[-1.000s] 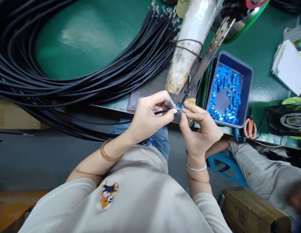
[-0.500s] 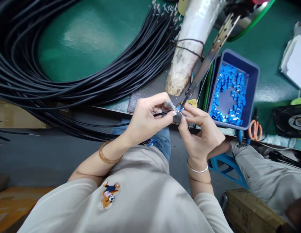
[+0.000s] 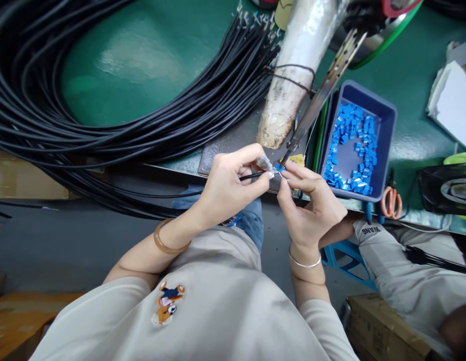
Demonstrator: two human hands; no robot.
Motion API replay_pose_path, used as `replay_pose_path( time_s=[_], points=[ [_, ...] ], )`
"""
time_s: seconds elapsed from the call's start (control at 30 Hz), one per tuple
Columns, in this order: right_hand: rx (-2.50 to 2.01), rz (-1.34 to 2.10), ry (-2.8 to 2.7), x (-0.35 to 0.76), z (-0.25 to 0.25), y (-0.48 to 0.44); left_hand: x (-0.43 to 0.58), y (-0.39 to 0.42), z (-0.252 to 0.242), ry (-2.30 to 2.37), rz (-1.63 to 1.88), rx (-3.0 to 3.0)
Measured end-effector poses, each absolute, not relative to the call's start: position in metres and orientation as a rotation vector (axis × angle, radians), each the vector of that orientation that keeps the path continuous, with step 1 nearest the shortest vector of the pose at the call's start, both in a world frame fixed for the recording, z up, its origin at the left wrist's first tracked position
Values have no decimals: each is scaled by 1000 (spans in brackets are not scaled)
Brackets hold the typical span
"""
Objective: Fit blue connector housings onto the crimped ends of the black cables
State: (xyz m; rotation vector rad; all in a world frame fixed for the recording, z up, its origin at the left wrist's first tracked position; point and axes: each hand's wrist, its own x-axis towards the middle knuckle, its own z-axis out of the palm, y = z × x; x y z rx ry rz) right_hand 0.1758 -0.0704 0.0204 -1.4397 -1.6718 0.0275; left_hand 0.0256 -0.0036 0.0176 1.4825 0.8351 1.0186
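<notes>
While I watched from far away, the only word I could read was "WANG", in dark letters on a co-worker's pale sleeve (image 3: 391,250), low and to the right of the pinch. A little cartoon patch (image 3: 167,303) sat on the person's own beige shirt, below the hands, but it had no words I could make out.

The left hand (image 3: 227,188) pinched a thin black cable (image 3: 251,175) near its tip, between thumb and fingers. The right hand (image 3: 310,200) pinched a small blue piece (image 3: 278,168) right at that tip. The two sets of fingertips were almost touching, just over the near edge of the green table (image 3: 143,50).

Just right of the pinch sat a blue tray (image 3: 387,115) with many little shiny blue pieces (image 3: 353,150) in it. Orange scissors (image 3: 391,200) lay past the tray. A thin metal strip (image 3: 323,90) slanted down to just above the pinch, and it hid part of the tray's left wall. Beside it stood a fat post wrapped in crinkly plastic (image 3: 293,75). To the left, a big loop of smooth black cables (image 3: 143,135) curved over the table and hung off its edge.

A brown bangle (image 3: 163,243) circled the left wrist, and a thin silver one (image 3: 302,261) circled the right.
</notes>
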Motion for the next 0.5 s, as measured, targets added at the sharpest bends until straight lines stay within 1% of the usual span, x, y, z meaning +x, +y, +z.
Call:
replay_pose_path(
  time_s=[0.5],
  points=[
    [-1433, -107, -1736, 174, 26, -68, 23, -6, 21, 869, 1026, 1609]
  ],
)
